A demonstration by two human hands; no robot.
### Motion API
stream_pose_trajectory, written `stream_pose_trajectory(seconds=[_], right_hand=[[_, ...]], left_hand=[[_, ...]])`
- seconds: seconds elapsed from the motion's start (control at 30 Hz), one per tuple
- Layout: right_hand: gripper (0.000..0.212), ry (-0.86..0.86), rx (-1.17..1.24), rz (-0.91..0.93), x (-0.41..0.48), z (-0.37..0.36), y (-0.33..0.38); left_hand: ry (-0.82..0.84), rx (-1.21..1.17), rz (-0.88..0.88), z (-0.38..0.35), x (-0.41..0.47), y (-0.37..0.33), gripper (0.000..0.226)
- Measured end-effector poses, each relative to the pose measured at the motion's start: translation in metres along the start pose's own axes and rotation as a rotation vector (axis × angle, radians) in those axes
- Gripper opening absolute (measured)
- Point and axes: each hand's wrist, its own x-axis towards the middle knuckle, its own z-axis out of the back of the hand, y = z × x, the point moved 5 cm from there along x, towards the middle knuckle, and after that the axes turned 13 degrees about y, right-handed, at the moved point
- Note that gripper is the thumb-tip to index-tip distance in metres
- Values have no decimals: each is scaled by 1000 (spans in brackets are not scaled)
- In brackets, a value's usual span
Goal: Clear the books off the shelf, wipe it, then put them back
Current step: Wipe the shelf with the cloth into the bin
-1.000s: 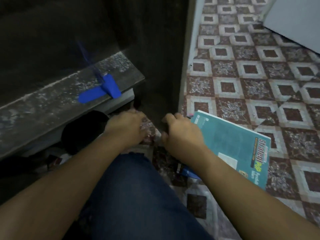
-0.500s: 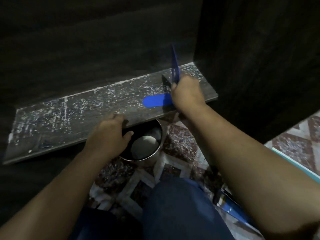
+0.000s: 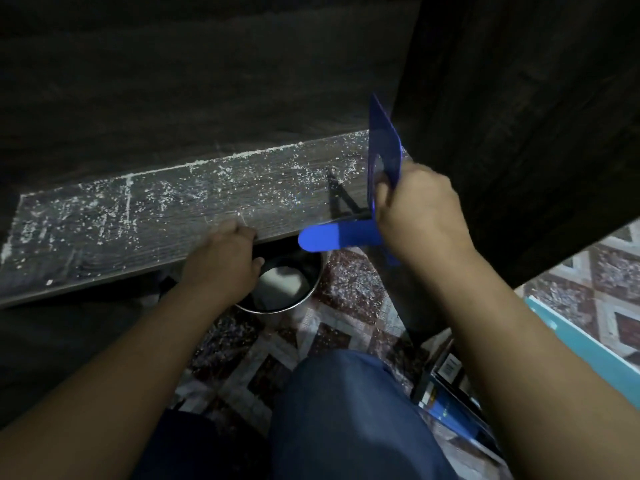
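A dark wooden shelf board [image 3: 173,216] runs across the view, bare of books and speckled with white crumbs and dust. My right hand [image 3: 419,213] grips a blue metal bookend [image 3: 384,150] at the shelf's right end; its upright plate sticks up and its flat tongue juts left over the front edge. My left hand [image 3: 221,261] holds the rim of a metal pot [image 3: 291,292] just under the shelf's front edge. A teal book [image 3: 585,344] lies on the floor at the right, with more books [image 3: 450,400] beside my knee.
A dark cabinet wall [image 3: 519,133] rises right of the shelf, and a dark back panel [image 3: 207,81] stands behind it. The patterned tile floor [image 3: 346,327] below is littered with white crumbs. My blue-jeaned knee [image 3: 346,410] fills the lower middle.
My right hand left the book on the floor, rose to the shelf and took hold of the blue bookend. My left hand moved to the pot's rim under the shelf edge.
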Motion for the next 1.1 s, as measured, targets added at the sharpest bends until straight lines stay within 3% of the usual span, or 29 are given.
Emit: stream_pose_trajectory(seconds=[0.33,0.5,0.67,0.87,1.1], right_hand=[[19,316,-202,-235,-49,-50,-51],[22,532,-115,-442,-34,-123,-89],[26,513,-36,-454,-2,-192,-118],[28,450,94,-492,29,-264,-158],[34,491,159,-488,34,-312,-197]], left_hand=[[-93,131,-112,-16,-1,-35,44],[-129,204,-102,-28,4,-33,50],[-258,146,-147,-39,13,-16,48],[-546,75,-171,-46,22,-11,23],[-785,193,-152,-55,27,-11,7]])
